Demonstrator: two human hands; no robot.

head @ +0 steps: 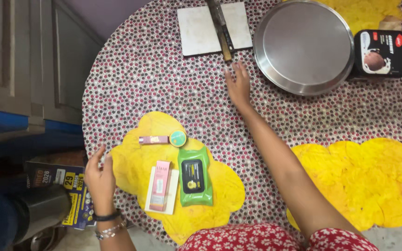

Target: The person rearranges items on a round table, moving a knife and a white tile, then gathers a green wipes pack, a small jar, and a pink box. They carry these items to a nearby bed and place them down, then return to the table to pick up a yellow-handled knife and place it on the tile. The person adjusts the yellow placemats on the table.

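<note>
My right hand (238, 84) is stretched far across the round table, fingers apart, its tips just short of the knife (221, 28) lying on a white cutting board (196, 30). It holds nothing. My left hand (100, 179) rests at the table's near left edge, open, beside a yellow placemat (131, 162). On that mat lie a green wipes pack (194, 176), a pink box (160, 185) on a white card, a small pink tube (153, 139) and a round green tin (178, 138).
A steel plate (303, 44) sits right of the board, with a dark ice-cream tub (380, 53) beyond it. Another yellow placemat (364, 181) lies at the near right, a third at the far edge. Grey cabinets (24, 56) stand left of the table.
</note>
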